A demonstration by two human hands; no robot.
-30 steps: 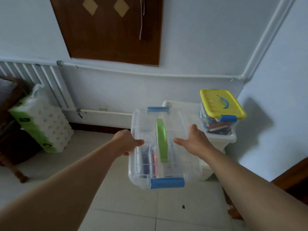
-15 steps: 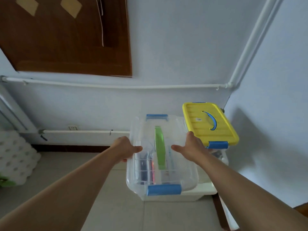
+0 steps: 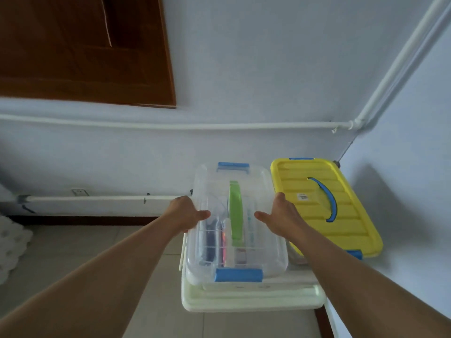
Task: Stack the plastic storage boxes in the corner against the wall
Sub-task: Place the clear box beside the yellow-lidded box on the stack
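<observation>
A clear plastic storage box (image 3: 256, 250) with blue latches and a green handle is held between both hands. My left hand (image 3: 186, 214) grips its left side and my right hand (image 3: 280, 217) grips its right side. The clear box sits over the lid of a large white storage box (image 3: 249, 298) in the corner; I cannot tell whether it rests on it. Beside it on the right, on the same white box, stands a box with a yellow lid (image 3: 324, 206) and a blue handle, close to the right wall.
Two walls meet at the corner (image 3: 341, 157) behind the yellow-lidded box. White pipes (image 3: 170, 125) run along the back wall and up the corner. A brown wooden panel (image 3: 85, 50) hangs at upper left. A white pack of paper rolls (image 3: 9, 247) lies on the tiled floor at left.
I have come closer to the corner, and the clear box has moved forward and down over the white box, next to the yellow-lidded box. Both hands kept their grip.
</observation>
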